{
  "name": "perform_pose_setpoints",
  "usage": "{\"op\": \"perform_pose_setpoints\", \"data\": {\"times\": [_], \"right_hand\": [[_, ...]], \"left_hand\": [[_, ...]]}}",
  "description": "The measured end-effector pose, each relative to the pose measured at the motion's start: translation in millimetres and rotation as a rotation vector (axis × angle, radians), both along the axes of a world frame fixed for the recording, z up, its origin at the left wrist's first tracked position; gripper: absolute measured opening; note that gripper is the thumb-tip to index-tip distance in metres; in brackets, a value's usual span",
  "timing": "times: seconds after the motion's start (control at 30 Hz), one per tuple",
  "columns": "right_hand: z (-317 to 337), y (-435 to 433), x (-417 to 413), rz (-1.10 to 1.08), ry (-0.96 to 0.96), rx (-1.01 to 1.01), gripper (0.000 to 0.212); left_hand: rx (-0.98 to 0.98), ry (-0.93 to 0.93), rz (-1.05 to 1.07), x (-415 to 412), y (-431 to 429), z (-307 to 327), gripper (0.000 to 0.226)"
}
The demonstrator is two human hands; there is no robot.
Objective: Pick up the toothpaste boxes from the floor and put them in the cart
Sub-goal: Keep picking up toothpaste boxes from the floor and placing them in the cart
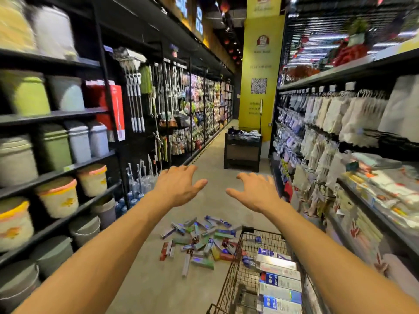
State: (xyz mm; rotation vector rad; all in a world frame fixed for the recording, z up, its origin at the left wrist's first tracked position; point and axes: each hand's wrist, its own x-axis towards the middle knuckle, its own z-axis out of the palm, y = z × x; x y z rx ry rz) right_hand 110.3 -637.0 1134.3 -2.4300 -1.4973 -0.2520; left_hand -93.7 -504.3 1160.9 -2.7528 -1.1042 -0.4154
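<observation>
A heap of several toothpaste boxes (199,239), blue, green, red and white, lies scattered on the aisle floor just left of a black wire cart (231,275). Several more boxes (278,282) lie stacked inside the cart at the lower right. My left hand (179,186) and my right hand (256,193) are stretched out in front of me at chest height, palms down, fingers spread, both holding nothing. They hover well above and beyond the heap, touching nothing.
Black shelves of plastic bins (56,198) and hanging brushes line the left. Shelves of packaged cloths (340,118) line the right, close to the cart. A dark display stand (242,148) sits farther down the aisle by a yellow pillar (260,71).
</observation>
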Motion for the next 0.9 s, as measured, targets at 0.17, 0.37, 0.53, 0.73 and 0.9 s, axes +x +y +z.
{"op": "perform_pose_setpoints", "data": {"times": [0.17,0.37,0.53,0.73,0.9], "right_hand": [[12.3,65.4,-33.2,0.002,-0.021,-0.016,0.077],[17.9,138.8,-59.4,-0.056,0.014,0.006,0.078],[-0.8,190.6,-64.4,-0.113,0.059,-0.012,0.080],[-16.9,261.9,-29.9,-0.169,0.067,-0.010,0.080],[-30.9,349.0,11.5,-0.153,0.110,0.017,0.081]], "left_hand": [[-0.048,0.028,0.019,-50.5,66.4,0.7,0.077],[-0.072,0.056,-0.003,-78.7,147.0,0.8,0.076],[-0.111,0.060,-0.050,-73.5,216.6,-7.2,0.076],[-0.132,0.073,-0.133,-31.8,297.7,-27.4,0.075],[-0.132,0.085,-0.154,12.7,374.3,-37.9,0.074]]}}
